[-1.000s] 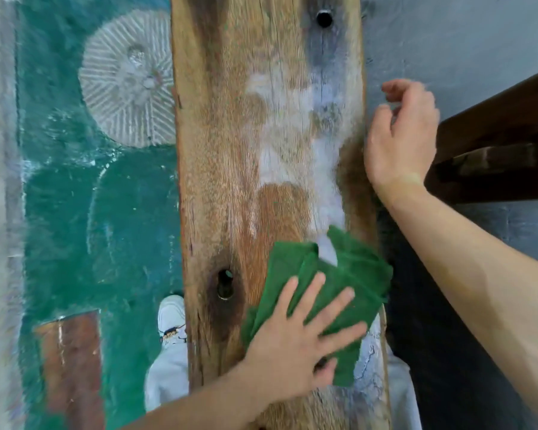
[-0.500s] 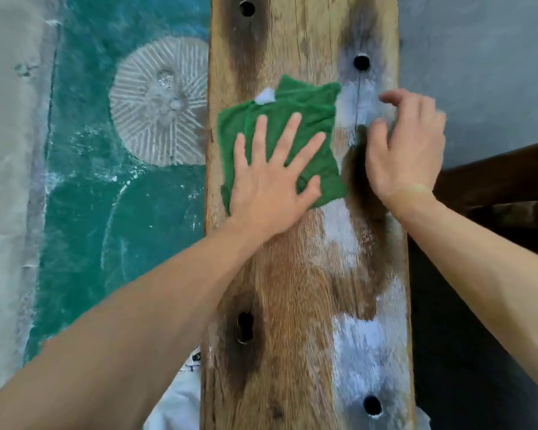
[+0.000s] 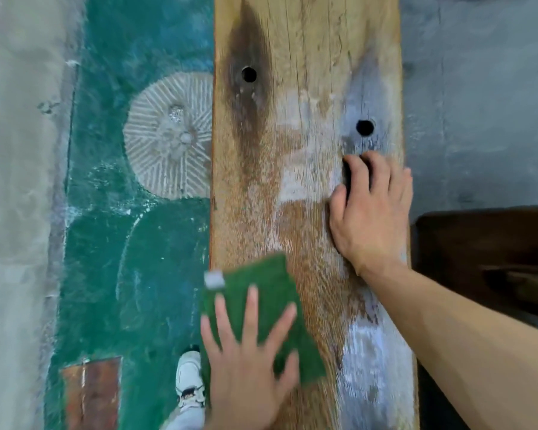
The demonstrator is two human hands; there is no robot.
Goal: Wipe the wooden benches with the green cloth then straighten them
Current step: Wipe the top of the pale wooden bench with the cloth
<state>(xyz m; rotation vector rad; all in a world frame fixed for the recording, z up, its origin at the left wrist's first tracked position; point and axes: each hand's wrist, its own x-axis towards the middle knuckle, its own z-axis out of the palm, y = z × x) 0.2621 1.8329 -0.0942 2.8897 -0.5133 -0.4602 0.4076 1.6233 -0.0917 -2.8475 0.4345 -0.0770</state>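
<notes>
Green cloth [image 3: 269, 308] sits on the near left part of the wooden bench [image 3: 305, 187], its left edge hanging just past the plank's left side. We see a small pale tag [image 3: 214, 279] at the cloth's far left corner. Our left hand [image 3: 249, 361] lies flat on the cloth, fingers straight and spread, pressing it down on the wood, not curled around it. The cloth and this hand look motion-blurred, so we can't be sure of the cloth's exact fold.

Our right hand [image 3: 368, 212] rests on the right side of the worktop, farther out than the cloth and well apart from it. Its fingers are bent with tips on the wood, thumb out to the left, gripping nothing we can see; the outer fingers reach the plank's right edge.

The plank runs near to far through the middle of the view. It has pale whitish patches, a dark stain on the far left, and two round holes: one [image 3: 248, 74] far left in the stain, one [image 3: 365, 127] just beyond the right fingertips.

Left of the bench is a green painted floor [image 3: 143, 274] with a pale ribbed round patch [image 3: 171, 135], partly under the plank edge. A white shoe [image 3: 188, 377] stands on the floor near the cloth. A rusty brown plate [image 3: 90, 392] lies near left. Right of the bench, grey concrete [image 3: 479, 103] and a dark wooden piece [image 3: 485, 252].
</notes>
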